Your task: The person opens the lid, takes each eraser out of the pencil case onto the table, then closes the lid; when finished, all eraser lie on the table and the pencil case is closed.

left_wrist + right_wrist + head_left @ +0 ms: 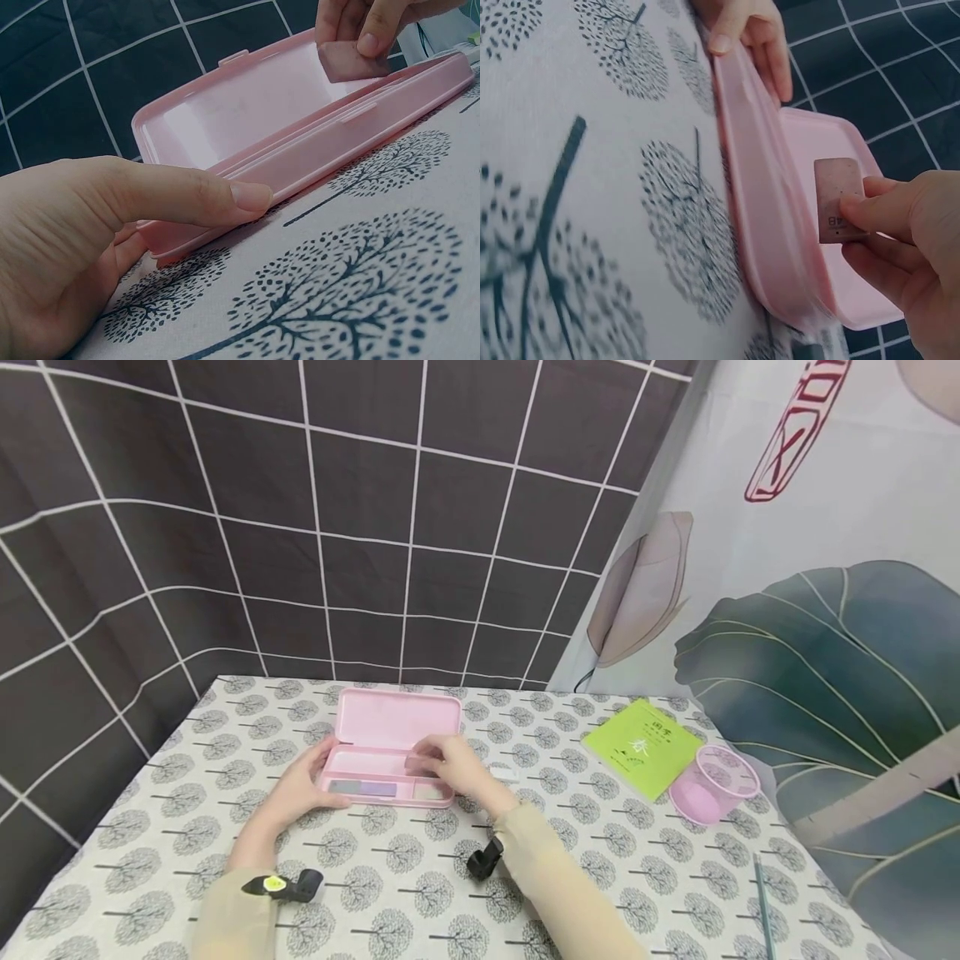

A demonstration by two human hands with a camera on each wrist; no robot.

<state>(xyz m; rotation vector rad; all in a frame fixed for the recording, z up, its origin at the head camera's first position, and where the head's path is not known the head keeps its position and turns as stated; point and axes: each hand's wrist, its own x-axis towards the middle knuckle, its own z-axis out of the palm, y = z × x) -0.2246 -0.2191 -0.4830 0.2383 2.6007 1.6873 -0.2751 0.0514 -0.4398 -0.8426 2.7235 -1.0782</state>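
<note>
A pink pencil case (397,718) lies on the table with its lid raised toward the back. My left hand (300,785) holds the case by its left end, the thumb (251,196) lying along the front wall. Above the right part of the case, my right hand (450,764) pinches a brownish-pink eraser (831,172) between thumb and fingers; "4B" is printed on it. Inside the front section sit a grey block (345,787) and a purple block (378,789), with a pale block (430,792) in the compartment at the right.
A white strip-like object (504,773) lies right of the case, partly behind the right wrist. Farther right are a green book (637,743) and a pink mesh cup (716,785). A teal pencil (763,906) lies near the table's right edge. A dark checked cloth (360,527) hangs behind.
</note>
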